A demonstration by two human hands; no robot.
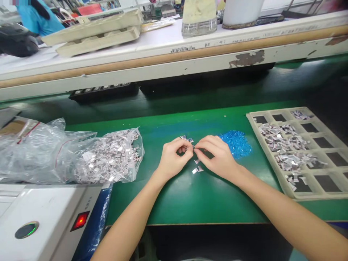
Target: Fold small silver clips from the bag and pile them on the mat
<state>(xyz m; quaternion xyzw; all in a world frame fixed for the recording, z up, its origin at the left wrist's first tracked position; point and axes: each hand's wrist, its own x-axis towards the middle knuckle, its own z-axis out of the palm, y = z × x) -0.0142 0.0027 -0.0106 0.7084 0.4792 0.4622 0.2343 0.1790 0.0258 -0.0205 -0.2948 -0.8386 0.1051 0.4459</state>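
In the head view, the left grip (174, 154) and right grip (217, 156) came nearly fingertip to fingertip, each drawn almost closed; whether either pinched a part, I could not tell. Small silver parts (200, 169) lay between them on the green bench (190, 203). Blue pieces (239, 144) crowded just beside the right grip, partly hidden by it. Farther right lay a compartment tray (318, 195); left of the left grip, a plastic bag (35, 159) full of parts, with a white machine (40, 203) nearer.

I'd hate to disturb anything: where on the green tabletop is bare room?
Green tabletop is bare at the front edge between the forearms, and between the bag of parts and left hand. Around both hands it's crowded: loose parts, plus the blue pile by the right hand.
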